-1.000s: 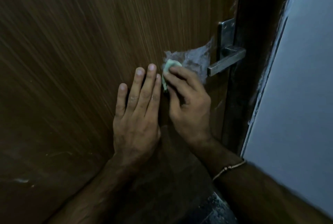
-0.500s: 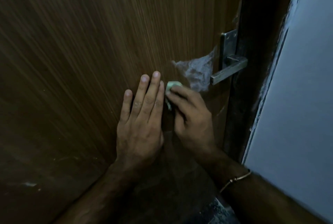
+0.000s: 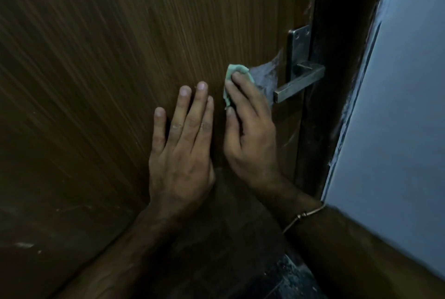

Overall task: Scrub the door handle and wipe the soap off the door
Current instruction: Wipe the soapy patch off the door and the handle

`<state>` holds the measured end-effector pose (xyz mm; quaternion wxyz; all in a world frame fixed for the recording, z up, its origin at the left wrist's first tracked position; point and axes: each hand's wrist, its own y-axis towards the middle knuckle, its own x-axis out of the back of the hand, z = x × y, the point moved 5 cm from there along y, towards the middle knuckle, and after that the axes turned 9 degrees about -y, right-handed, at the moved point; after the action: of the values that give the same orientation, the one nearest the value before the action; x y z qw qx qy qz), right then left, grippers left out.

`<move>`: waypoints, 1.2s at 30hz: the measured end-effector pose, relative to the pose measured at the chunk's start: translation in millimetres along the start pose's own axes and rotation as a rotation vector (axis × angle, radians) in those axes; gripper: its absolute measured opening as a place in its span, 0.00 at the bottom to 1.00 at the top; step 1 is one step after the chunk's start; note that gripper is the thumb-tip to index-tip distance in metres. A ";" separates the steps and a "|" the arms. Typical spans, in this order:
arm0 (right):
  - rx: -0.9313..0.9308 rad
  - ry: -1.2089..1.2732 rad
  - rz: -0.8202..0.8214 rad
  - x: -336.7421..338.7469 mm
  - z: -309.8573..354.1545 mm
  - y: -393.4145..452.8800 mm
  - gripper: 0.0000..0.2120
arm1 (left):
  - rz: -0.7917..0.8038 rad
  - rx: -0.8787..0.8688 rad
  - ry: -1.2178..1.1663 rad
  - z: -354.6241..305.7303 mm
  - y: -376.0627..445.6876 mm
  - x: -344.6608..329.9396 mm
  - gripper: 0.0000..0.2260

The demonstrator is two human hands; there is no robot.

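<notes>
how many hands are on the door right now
2. The left hand lies flat on the wooden door, fingers spread. The right hand is just beside it, nearer the metal handle, pressing a green cloth at the soap smear.

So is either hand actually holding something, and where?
The right hand presses a small pale green cloth under its fingertips against the brown wooden door. The left hand lies flat, empty.
</notes>
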<state>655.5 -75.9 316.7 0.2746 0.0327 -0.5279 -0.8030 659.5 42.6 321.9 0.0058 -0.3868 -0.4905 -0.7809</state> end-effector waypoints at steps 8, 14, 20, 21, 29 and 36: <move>0.011 -0.011 0.119 7.4 -21.9 -25.8 0.22 | 0.023 -0.023 0.050 -0.5 0.2 0.5 0.32; 0.032 -0.003 0.162 -5.7 -30.6 -28.4 0.26 | 0.002 0.001 0.042 -2.4 -1.5 -3.6 0.31; 0.042 -0.003 0.230 -10.1 -45.7 -28.5 0.32 | 0.008 -0.013 0.048 -1.1 -0.3 -2.6 0.30; 0.066 -0.012 0.213 -12.4 -45.3 -20.8 0.32 | 0.003 -0.009 0.045 -1.3 -0.3 -4.1 0.30; -0.115 0.007 0.326 -12.7 -72.4 -51.0 0.32 | -0.015 -0.002 0.037 -1.8 -0.9 -5.3 0.29; -0.181 -0.018 0.320 -13.9 -69.8 -49.6 0.32 | -0.039 0.007 0.004 -2.6 -2.5 -7.3 0.28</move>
<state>671.0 -112.8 239.7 0.3959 -0.0835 -0.4544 -0.7936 662.0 39.1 314.9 -0.0070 -0.3755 -0.5008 -0.7798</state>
